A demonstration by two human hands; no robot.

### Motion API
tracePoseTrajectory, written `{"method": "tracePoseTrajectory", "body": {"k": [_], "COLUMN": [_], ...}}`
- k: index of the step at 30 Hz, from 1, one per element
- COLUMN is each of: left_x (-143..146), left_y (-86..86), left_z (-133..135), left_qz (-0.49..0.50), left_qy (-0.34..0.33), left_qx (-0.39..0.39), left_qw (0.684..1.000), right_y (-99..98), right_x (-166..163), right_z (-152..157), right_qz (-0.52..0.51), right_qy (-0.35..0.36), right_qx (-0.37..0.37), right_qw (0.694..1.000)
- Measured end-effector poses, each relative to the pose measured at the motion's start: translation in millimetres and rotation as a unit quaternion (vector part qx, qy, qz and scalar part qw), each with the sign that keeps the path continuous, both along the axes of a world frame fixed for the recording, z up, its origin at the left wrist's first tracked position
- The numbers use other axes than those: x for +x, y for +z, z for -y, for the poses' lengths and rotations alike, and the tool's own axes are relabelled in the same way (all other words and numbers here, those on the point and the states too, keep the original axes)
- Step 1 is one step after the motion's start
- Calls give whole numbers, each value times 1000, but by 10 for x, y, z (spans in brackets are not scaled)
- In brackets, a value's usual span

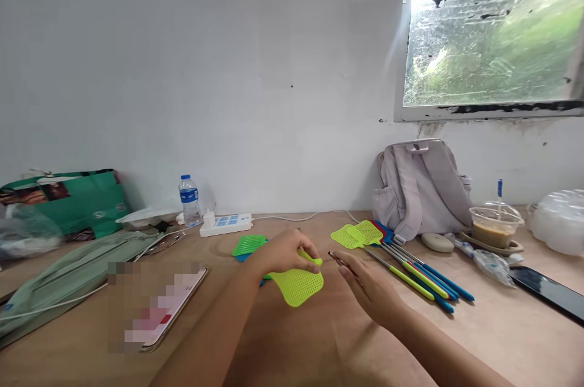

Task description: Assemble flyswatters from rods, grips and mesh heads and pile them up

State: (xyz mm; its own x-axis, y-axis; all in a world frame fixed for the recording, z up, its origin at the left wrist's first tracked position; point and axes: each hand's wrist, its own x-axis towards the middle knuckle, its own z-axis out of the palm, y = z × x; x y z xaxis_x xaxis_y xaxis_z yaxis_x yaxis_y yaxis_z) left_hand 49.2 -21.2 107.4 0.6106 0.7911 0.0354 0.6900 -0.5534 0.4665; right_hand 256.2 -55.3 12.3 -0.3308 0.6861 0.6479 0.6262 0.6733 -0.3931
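My left hand [294, 251] pinches the narrow neck of a yellow-green fly swatter head [298, 286], whose perforated paddle hangs below the fingers. Close by on the right, my right hand [365, 280] is closed around a thin metal rod [338, 259]; its tip points toward the neck of the swatter head, with a small gap between them. The rest of the rod is hidden by the hand. Behind my left wrist lie a green swatter head [249, 244] and a partly covered blue one [245, 257]. Several fly swatters with metal rods and coloured grips [413, 277] lie to the right.
A grey backpack [420, 186] leans against the wall. On the right are a drink cup [493, 226] and a black phone [547, 289]. A power strip [227, 224], water bottle [189, 199], lit phone [176, 308], and green bag [86, 204] stand or lie leftward.
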Motion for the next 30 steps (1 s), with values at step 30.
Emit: {"method": "tracePoseTrajectory", "body": {"k": [30], "left_x": [49], "left_y": [-44], "left_z": [48], "left_qz": [-157], "left_qy": [-70], "left_qx": [172], "left_qw": [970], "right_y": [-10], "right_x": [-60], "right_z": [-15], "right_qz": [64], "right_qy": [-78], "right_qx": [64], "right_qw": [993]}}
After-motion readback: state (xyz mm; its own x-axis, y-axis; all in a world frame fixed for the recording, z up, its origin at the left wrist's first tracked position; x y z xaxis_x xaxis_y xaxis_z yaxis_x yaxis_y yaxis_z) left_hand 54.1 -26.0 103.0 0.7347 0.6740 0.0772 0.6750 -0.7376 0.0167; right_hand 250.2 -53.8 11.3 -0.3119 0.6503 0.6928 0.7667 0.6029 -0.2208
